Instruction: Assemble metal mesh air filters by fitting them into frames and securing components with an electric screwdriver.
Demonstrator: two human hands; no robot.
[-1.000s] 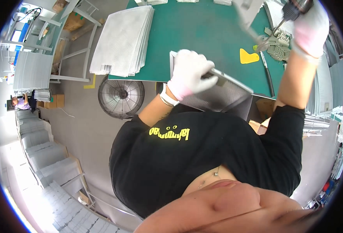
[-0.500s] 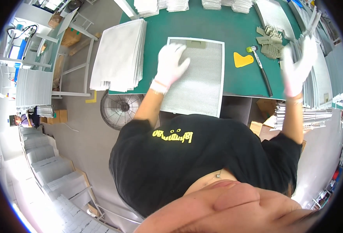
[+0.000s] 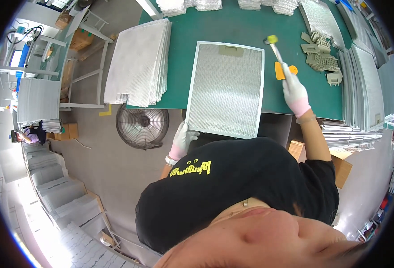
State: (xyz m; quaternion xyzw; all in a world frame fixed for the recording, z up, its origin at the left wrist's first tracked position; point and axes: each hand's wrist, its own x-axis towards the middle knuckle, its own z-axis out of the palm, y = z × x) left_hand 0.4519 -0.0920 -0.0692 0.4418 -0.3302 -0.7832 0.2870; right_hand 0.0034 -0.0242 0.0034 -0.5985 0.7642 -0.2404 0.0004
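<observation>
A framed metal mesh filter panel [image 3: 226,91] lies on the green table [image 3: 183,33], its near end jutting over the front edge. A grey-beige plastic handle piece [image 3: 231,51] sits at the panel's far end. My gloved left hand [image 3: 182,140] grips the near left corner of the panel. To the right of it, my gloved right hand [image 3: 296,94] is wrapped round the handle of a small mallet [image 3: 275,49] with a yellow-green head, raised over the table. Partly behind the mallet and hand lies a yellow scraper [image 3: 278,70].
Mesh sheets [image 3: 136,62] are stacked at the table's left. Several beige plastic handle pieces [image 3: 320,57] lie in a heap at the right, beside stacked framed panels [image 3: 366,85]. A floor fan [image 3: 142,127] stands below the front left edge. More mesh stacks [image 3: 208,4] line the back.
My left hand has moved from the panel's top face to its near left corner. My right hand has come from the right and picked up the mallet.
</observation>
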